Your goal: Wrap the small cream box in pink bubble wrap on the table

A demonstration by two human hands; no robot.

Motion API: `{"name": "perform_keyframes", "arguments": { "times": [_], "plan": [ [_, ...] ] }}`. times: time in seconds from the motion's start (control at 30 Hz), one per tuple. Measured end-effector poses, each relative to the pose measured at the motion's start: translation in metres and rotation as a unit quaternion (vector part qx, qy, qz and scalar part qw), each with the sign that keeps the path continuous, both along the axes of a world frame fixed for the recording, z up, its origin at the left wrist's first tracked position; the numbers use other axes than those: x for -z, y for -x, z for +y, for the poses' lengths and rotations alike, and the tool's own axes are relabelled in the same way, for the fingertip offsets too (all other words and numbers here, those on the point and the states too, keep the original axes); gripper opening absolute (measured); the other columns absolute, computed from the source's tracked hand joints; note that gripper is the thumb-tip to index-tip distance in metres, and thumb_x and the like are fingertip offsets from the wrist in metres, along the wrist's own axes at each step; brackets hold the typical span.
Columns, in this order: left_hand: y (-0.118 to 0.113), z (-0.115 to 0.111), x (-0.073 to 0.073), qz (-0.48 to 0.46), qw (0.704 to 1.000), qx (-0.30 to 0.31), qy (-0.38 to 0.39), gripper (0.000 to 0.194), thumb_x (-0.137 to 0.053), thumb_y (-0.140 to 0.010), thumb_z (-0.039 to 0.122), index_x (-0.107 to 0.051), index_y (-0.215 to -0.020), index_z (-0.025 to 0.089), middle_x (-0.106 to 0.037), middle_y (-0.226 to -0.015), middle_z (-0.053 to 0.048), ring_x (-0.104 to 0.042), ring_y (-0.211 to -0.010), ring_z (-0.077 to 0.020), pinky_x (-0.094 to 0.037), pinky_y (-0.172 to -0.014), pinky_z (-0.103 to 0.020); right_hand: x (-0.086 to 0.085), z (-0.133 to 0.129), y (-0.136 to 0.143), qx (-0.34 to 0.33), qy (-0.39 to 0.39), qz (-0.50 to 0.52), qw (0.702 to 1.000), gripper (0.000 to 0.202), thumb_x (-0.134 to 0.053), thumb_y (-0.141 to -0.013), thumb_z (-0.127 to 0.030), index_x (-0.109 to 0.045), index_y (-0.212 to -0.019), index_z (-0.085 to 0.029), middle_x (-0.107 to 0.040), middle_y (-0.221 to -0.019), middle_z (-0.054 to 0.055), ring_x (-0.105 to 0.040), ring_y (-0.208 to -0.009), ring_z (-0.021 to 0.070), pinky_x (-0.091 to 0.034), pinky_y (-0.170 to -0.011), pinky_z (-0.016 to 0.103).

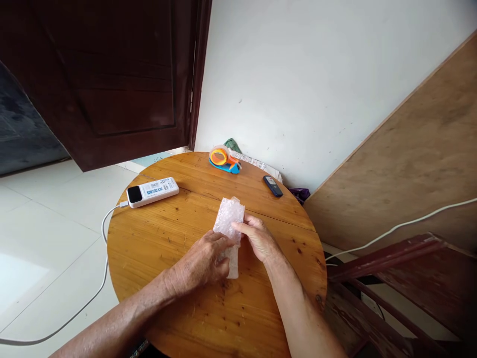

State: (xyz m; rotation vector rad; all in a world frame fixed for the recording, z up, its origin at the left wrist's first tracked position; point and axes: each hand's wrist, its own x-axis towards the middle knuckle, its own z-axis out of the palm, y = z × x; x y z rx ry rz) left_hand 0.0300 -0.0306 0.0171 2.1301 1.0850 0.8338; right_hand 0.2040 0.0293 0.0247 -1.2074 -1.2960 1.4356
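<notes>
A folded piece of clear bubble wrap is over the middle of the round wooden table, its lower end pointing toward me. My right hand grips its right edge, with the thumb on top and the other fingers beside and behind it. Across the lower part lies my left hand, its index finger reaching toward the right hand and its other fingers curled in on the wrap. My left hand hides part of the wrap. Whether something is wrapped inside, I cannot tell.
On the wooden table are a white power bank-like device with a cable at the left, an orange and blue tape dispenser at the back, and a dark handheld meter at the right. A dark red wooden frame stands close on the right.
</notes>
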Motion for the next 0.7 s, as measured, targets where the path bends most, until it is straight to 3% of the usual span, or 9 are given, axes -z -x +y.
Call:
{"name": "perform_keyframes", "arguments": {
  "times": [0.13,0.33,0.53,0.63,0.7],
  "plan": [
    [0.0,-0.001,0.001,0.02,0.999,-0.027,0.008,0.044,-0.056,-0.072,0.008,-0.067,-0.113,0.019,-0.064,-0.115,-0.008,-0.063,-0.099,-0.0212,-0.052,-0.09,-0.032,-0.007,-0.006,0.002,-0.016,-0.025,0.026,0.999,0.025,-0.073,-0.063,-0.032,-0.071,-0.083,-0.017,-0.071,-0.079,0.001,-0.061,-0.077,0.0186,-0.045,-0.076,0.03],
    [-0.002,-0.012,-0.008,0.122,0.986,-0.109,-0.032,0.036,-0.056,-0.079,0.017,-0.066,-0.113,0.022,-0.055,-0.116,-0.009,-0.061,-0.098,-0.0229,-0.054,-0.084,-0.036,-0.025,-0.026,0.004,-0.024,-0.055,-0.035,0.998,0.016,-0.067,-0.066,-0.028,-0.07,-0.078,-0.017,-0.07,-0.073,0.0,-0.058,-0.069,0.0166,-0.044,-0.068,0.028],
    [-0.005,-0.021,-0.002,0.117,0.969,-0.208,-0.058,0.02,-0.06,-0.078,0.022,-0.062,-0.098,0.018,-0.057,-0.101,-0.008,-0.059,-0.093,-0.0251,-0.052,-0.083,-0.04,-0.024,-0.046,0.002,-0.023,-0.143,-0.13,0.981,0.01,-0.062,-0.074,-0.026,-0.068,-0.074,-0.017,-0.067,-0.071,-0.001,-0.058,-0.067,0.0162,-0.044,-0.063,0.027],
    [-0.004,-0.022,0.003,0.086,0.963,-0.25,-0.048,0.026,-0.065,-0.074,0.025,-0.058,-0.098,0.016,-0.058,-0.1,-0.008,-0.059,-0.093,-0.0265,-0.052,-0.084,-0.042,-0.023,-0.058,0.001,-0.033,-0.171,-0.168,0.97,0.013,-0.059,-0.078,-0.024,-0.07,-0.08,-0.017,-0.07,-0.077,0.001,-0.062,-0.072,0.0177,-0.047,-0.066,0.027],
    [-0.003,-0.021,0.005,0.061,0.962,-0.262,-0.052,0.039,-0.067,-0.073,0.024,-0.056,-0.11,0.015,-0.058,-0.109,-0.011,-0.058,-0.101,-0.0282,-0.051,-0.089,-0.045,-0.019,-0.067,0.0,-0.03,-0.208,-0.186,0.96,0.013,-0.059,-0.081,-0.023,-0.071,-0.083,-0.018,-0.072,-0.083,0.003,-0.065,-0.078,0.0192,-0.05,-0.072,0.028]
  ]
}}
